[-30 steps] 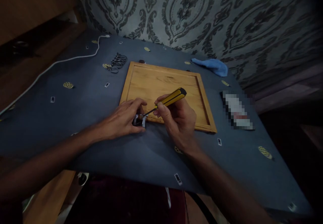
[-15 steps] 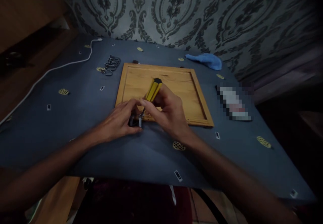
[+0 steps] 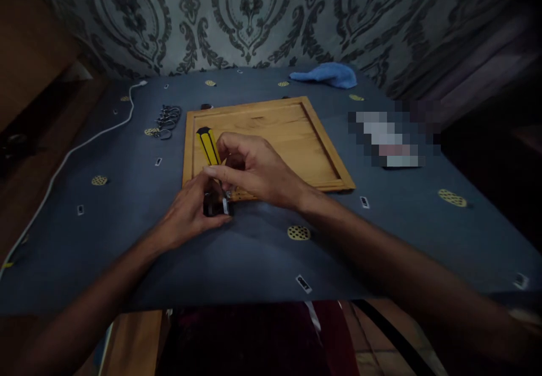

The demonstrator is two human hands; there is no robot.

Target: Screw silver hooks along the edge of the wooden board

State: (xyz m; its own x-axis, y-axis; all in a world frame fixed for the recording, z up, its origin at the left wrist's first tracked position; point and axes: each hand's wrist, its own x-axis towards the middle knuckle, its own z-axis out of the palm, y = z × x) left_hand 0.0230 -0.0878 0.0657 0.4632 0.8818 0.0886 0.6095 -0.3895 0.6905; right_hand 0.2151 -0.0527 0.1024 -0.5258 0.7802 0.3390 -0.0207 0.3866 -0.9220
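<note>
A framed wooden panel (image 3: 271, 139) lies on the blue patterned cloth. My right hand (image 3: 258, 167) is closed round a yellow and black screwdriver (image 3: 208, 145), whose handle leans to the left above the panel's near left corner. Its tip is hidden by my fingers. At that same corner my left hand (image 3: 186, 212) grips a small dark metal piece (image 3: 218, 204) with a shiny edge, thumb below and fingers above. The metal piece sits against the near edge of the frame.
Several dark metal hooks (image 3: 168, 119) lie left of the panel. A white cable (image 3: 88, 139) runs along the left side. At the back right is a blue cloth (image 3: 328, 75), and a blurred-out flat item (image 3: 387, 139) lies right of the panel.
The view has shifted and turned slightly. The screwdriver handle has swung from leaning right to leaning left, and my right hand has moved left over the panel's corner. My left hand keeps its grip.
</note>
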